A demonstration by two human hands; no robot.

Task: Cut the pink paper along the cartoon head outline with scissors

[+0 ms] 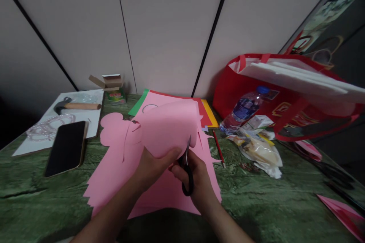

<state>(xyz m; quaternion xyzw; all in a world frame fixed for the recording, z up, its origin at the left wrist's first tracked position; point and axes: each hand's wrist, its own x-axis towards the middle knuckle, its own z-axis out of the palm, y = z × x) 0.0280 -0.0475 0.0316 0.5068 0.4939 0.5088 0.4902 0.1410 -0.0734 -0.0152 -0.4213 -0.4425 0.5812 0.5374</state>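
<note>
My left hand (155, 167) is closed on a curled sheet of pink paper (171, 125), thumb on top near its lower edge. In my right hand (198, 178) are black-handled scissors (188, 182), the fingers in the handles. Their blades point up and away from me at the paper's right lower edge, one blade showing in front of the paper. Beneath both hands lies a stack of pink sheets (114, 182). A rounded pink paper cutout (114, 131) and thin paper strips rest on it to the left.
Left are a phone (67, 148), a hammer (82, 106), beads (48, 127) and a small open box (115, 95). To the right stand a water bottle (242, 110) and a red bag (228, 87). A red pencil (218, 148) and a plastic food wrapper (259, 148) lie nearer.
</note>
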